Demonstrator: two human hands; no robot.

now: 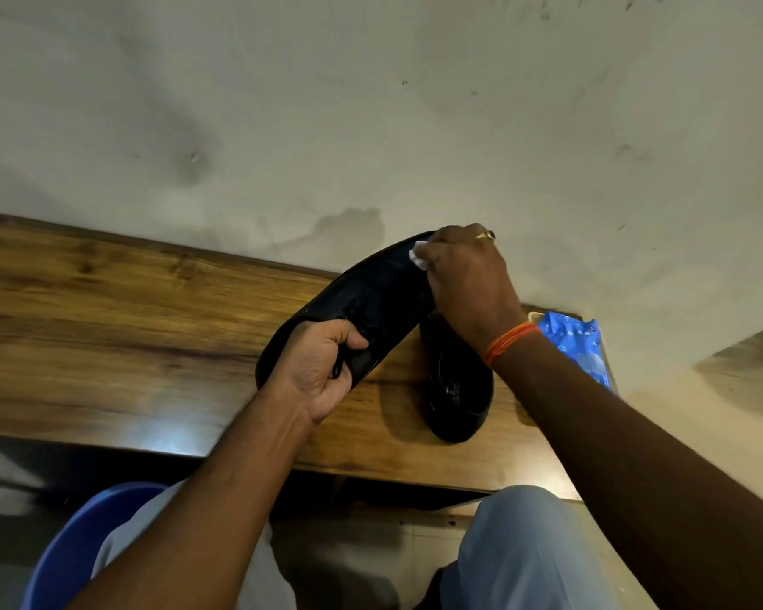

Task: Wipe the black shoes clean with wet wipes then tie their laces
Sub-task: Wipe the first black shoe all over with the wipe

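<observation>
A: Where's the shoe rn?

B: Black shoe [371,301] is held up off the tabletop [106,310], center of frame, toe end pointing to the upper right. Left hand [322,367] has its grip closed around the heel/opening end, w/ a bit of lace [338,367] caught under the fingers.

A: And the other hand?

B: Right hand [468,284] sits at the toe end, grip closed on a white wet wipe [418,254], wipe pressed against the shoe's upper. Gold ring on one finger, orange thread band [509,341] at the wrist.

A: 2nd shoe?

B: Other black shoe [457,389] lies on the tabletop just right of center, partly hidden under the right wrist. Blue wipes pack [578,345] is at the right edge of the tabletop, near that shoe but apart from it.

A: Anything else?

B: Stained pale wall [371,103] fills the top half. Blue chair [76,552] shows lower left.
</observation>
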